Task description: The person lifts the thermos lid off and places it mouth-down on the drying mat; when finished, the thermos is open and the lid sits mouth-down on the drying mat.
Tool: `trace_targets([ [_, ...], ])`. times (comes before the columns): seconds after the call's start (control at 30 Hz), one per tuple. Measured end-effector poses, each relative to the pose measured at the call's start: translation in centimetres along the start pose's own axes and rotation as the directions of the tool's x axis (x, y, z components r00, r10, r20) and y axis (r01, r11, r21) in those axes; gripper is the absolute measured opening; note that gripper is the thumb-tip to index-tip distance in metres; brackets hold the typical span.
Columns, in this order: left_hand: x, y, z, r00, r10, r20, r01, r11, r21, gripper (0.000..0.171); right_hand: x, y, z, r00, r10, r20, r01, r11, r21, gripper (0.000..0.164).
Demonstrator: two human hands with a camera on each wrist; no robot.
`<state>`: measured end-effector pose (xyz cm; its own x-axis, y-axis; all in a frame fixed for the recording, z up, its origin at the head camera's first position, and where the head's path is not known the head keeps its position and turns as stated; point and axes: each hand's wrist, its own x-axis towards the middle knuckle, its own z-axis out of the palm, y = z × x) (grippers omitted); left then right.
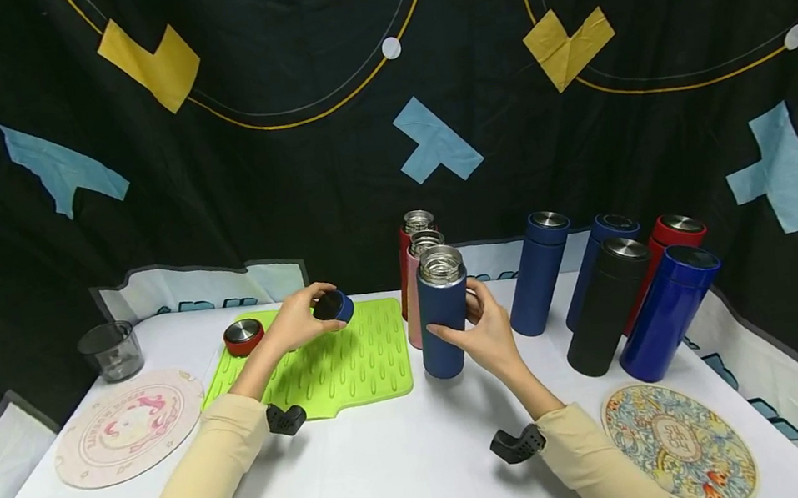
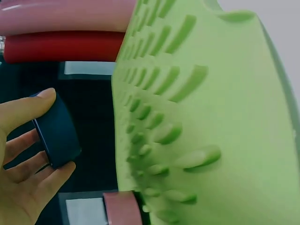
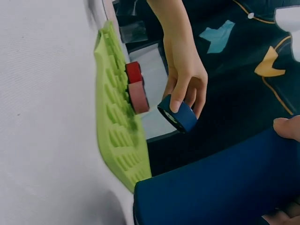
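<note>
At the right stand five capped flasks: two navy ones (image 1: 539,277) (image 1: 593,270) far back, a black one (image 1: 607,310), a red one (image 1: 654,262) and a glossy blue one (image 1: 668,314), with a round floral mat (image 1: 720,442) nearer. At left lie a pink round mat (image 1: 92,449) and a smoky clear cup (image 1: 113,354). A red lid (image 1: 244,345) and a pink lid (image 3: 138,97) sit on the lime-green mat (image 1: 377,370). Uncapped pink (image 1: 415,297) and red flasks (image 1: 404,273) stand just beyond the open navy flask (image 1: 443,319), partly hidden by it.

The right hand (image 1: 484,334) curls thumb and fingers around that navy flask, upright right of the green mat; whether its base touches the table (image 1: 398,468) is hard to tell. The left hand (image 1: 296,320), half closed, pinches a blue lid (image 1: 337,308) above the mat.
</note>
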<state>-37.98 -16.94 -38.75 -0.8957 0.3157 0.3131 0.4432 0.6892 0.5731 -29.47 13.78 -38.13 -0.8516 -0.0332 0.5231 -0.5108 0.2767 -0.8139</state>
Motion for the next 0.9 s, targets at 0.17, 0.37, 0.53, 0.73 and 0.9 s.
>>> trace_targets([
  [0.17,0.5,-0.9,0.9,0.999,-0.036,0.010,0.035,0.998,0.044,0.066,-0.5,-1.5,0.5,1.000,0.015,-0.025,-0.014,1.000,0.023,0.071],
  [0.37,0.7,-1.2,1.5,0.998,-0.063,-0.003,0.063,0.994,0.087,0.065,-0.6,-1.5,1.1,0.998,0.021,-0.052,-0.019,0.999,0.039,0.070],
  [0.53,1.0,-1.2,1.8,0.996,-0.093,0.002,0.092,0.987,0.134,0.067,-0.6,-0.9,1.6,0.997,0.010,-0.076,-0.007,0.999,0.040,0.070],
  [0.73,1.0,-1.4,2.2,0.991,-0.131,0.017,0.126,0.978,0.168,0.069,-0.8,-0.3,2.4,0.995,0.009,-0.095,-0.004,0.999,0.053,0.071],
  [0.9,1.0,-1.6,2.3,0.987,-0.160,0.026,0.153,0.973,0.172,0.070,-0.8,-0.2,2.7,0.994,0.017,-0.112,-0.012,0.999,0.047,0.072],
])
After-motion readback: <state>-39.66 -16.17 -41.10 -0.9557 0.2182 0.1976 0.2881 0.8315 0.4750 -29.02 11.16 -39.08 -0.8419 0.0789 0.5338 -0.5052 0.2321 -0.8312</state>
